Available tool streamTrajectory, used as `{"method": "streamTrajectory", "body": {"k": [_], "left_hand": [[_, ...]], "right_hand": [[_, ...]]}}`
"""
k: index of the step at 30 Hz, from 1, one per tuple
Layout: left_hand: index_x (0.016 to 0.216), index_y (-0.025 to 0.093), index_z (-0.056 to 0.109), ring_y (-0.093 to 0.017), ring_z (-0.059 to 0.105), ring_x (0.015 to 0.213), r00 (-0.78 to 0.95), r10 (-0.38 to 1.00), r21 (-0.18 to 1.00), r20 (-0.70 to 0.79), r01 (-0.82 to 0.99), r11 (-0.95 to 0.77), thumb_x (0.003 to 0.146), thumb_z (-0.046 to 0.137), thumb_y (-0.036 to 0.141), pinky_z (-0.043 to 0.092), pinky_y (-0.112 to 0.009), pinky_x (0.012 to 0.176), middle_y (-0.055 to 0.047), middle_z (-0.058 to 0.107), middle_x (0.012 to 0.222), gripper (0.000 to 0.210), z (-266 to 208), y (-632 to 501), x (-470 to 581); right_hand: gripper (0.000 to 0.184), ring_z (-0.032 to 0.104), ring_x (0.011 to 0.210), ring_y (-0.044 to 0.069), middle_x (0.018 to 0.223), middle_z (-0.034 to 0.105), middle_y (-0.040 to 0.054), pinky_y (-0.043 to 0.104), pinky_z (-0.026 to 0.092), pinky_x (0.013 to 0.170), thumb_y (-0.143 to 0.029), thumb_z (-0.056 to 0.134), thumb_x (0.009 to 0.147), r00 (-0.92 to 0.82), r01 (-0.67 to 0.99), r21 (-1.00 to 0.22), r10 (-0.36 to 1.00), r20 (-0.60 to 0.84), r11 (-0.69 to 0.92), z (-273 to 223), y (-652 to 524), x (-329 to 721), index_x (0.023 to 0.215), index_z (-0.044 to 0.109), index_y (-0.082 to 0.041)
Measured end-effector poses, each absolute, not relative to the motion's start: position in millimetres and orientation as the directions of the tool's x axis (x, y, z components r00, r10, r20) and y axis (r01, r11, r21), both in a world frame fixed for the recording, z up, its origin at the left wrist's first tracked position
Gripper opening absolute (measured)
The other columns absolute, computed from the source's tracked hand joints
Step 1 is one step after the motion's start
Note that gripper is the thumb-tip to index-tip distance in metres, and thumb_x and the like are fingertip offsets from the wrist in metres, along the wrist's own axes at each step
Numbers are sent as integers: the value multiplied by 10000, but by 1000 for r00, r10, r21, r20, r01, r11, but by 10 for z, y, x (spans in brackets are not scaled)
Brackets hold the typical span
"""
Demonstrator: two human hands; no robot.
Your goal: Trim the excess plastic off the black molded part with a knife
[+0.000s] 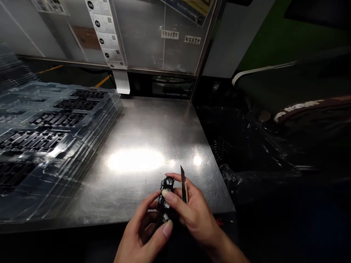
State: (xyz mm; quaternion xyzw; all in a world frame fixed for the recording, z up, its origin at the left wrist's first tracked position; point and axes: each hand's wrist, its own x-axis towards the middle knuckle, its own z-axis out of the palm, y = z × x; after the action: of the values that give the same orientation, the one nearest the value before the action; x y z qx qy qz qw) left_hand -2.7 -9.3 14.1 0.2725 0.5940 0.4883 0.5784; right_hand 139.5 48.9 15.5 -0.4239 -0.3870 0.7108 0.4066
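Black plastic part point(165, 204) standing upright between both hands, long axis pointing away; left hand point(142, 230) gripping it, right hand point(192, 212) pinching it while also holding blade point(183, 184).

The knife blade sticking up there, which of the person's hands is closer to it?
Right. The right hand grips the blade between its fingers. The left hand sits lower left of it, holding the small black plastic part beside the blade.

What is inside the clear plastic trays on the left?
The clear plastic trays hold rows of black parts in their pockets. The trays are stacked, so the lower ones' contents are hidden.
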Motion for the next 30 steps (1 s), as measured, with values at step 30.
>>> {"method": "streamTrajectory", "body": {"k": [30], "left_hand": [[1314, 211, 661, -241, 758, 754, -106, 728, 716, -678, -319, 621, 744, 881, 494, 547, -271, 562, -51, 786, 876, 673, -45, -220, -104]], "right_hand": [[400, 722, 741, 232, 831, 764, 55, 335, 435, 670, -468, 422, 1114, -533, 735, -566, 834, -143, 373, 166, 548, 1982, 1237, 750, -276]]}}
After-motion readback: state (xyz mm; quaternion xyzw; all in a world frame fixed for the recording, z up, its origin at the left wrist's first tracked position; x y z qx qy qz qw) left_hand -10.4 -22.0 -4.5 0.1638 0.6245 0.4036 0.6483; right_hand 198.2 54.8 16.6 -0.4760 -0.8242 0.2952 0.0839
